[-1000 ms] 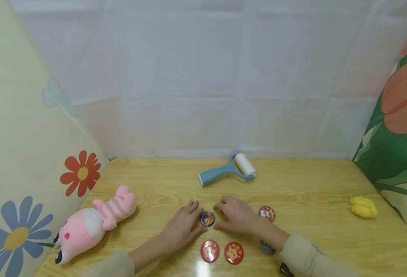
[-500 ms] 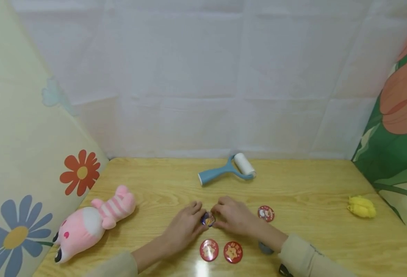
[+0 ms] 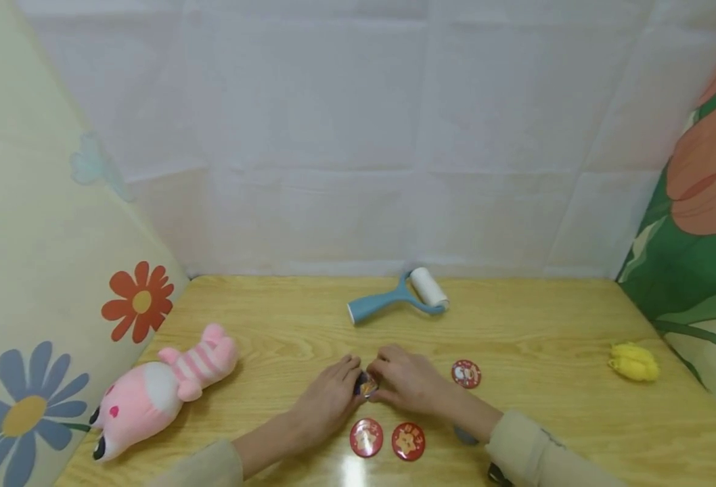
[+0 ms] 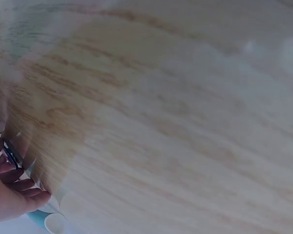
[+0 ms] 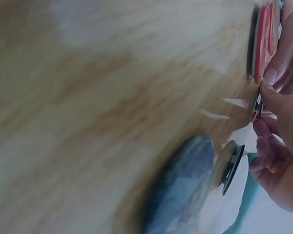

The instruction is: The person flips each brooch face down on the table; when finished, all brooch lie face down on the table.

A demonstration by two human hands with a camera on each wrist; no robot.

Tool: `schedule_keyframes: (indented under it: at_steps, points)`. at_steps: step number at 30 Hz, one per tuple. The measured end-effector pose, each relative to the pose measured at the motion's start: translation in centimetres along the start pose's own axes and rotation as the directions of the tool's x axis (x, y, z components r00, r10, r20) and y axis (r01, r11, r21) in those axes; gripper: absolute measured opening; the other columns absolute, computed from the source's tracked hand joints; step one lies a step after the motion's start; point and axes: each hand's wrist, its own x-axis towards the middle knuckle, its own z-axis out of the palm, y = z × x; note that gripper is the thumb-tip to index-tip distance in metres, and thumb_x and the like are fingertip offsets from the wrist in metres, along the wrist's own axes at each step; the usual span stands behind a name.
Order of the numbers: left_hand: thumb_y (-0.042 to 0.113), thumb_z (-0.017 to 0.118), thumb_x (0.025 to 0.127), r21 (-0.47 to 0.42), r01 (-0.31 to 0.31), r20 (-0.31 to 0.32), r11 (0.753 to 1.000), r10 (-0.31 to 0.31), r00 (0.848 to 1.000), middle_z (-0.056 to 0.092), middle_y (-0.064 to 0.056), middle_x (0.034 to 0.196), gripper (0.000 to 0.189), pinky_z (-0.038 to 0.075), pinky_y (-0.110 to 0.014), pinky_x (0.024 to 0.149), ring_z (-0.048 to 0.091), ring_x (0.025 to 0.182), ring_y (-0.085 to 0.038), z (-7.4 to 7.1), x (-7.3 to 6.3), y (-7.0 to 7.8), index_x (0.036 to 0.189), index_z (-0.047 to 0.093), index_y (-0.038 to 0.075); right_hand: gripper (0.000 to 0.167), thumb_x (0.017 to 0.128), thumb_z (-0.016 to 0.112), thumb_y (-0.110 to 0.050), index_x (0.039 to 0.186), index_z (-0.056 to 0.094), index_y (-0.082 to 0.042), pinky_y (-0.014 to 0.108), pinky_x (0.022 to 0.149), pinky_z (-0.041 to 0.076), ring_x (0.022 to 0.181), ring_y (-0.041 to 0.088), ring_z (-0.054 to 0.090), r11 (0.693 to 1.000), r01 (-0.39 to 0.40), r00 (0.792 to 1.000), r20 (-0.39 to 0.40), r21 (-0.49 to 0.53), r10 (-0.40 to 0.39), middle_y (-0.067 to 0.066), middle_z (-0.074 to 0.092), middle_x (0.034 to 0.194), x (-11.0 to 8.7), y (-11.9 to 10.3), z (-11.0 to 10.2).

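A small round badge [image 3: 366,386], dark blue with an orange picture, lies between my two hands at mid-table. My left hand [image 3: 329,393] pinches its left edge with thumb and fingers, while my right hand [image 3: 411,383] grips the opposite edge. In the right wrist view, thumb and fingertips meet at the badge's thin rim [image 5: 255,106]; the fingers cover much of it. The left wrist view has the left hand [image 4: 14,197] at the lower left edge. Two red badges with gold stars, a left one [image 3: 367,437] and a right one [image 3: 408,442], lie just nearer to me.
A red badge with a white figure [image 3: 466,373] lies beyond my right wrist, which partly hides a grey-blue badge [image 3: 465,435]. A blue-handled lint roller [image 3: 394,297] lies behind, a pink plush toy [image 3: 163,396] at left, a yellow soft object [image 3: 634,362] at right.
My right hand has moved left onto the blue badge, closing the gap seen earlier. Fingers of both hands now cover more of the badge. The other things lie as before.
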Motion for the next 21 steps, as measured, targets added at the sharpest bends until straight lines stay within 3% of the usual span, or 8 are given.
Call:
schedule_keyframes:
  at_steps: [5,13,21]
  points:
    - [0.027,0.059,0.097,-0.039,-0.001,-0.001,0.999,0.0,1.0,0.047,-0.03,0.138,0.053,0.036,-0.052,0.108,0.044,0.13,-0.042,-0.3,-0.1,-0.1,0.131,0.049,-0.013,0.039,0.087,0.069,-0.044,0.109,0.066,-0.013,0.014,0.066,0.045,0.086,0.008,0.05,0.998,0.052,0.998,-0.022,-0.033,-0.053,-0.003,0.055,0.097,-0.1,0.1,0.1]
    - [0.013,0.064,0.094,-0.188,-0.009,-0.089,0.982,-0.008,0.996,0.052,-0.039,0.125,0.044,0.046,-0.052,0.097,0.053,0.117,-0.049,-2.5,1.1,-0.4,0.127,0.05,-0.012,0.041,0.091,0.067,-0.037,0.117,0.062,-0.006,0.025,0.084,0.052,0.096,0.015,0.057,0.996,0.066,0.991,-0.113,-0.054,-0.072,0.002,0.063,0.105,0.5,0.2,-1.6]
    - [0.007,0.064,0.094,-0.18,-0.103,-0.211,0.978,0.064,0.975,0.057,-0.029,0.122,0.042,0.055,-0.04,0.087,0.062,0.107,-0.037,-5.5,3.0,-0.3,0.128,0.05,-0.014,0.042,0.087,0.074,-0.028,0.119,0.066,-0.001,0.028,0.079,0.053,0.093,0.019,0.059,0.989,0.119,0.933,-0.331,-0.091,-0.143,0.006,0.07,0.105,1.3,0.7,-4.3]
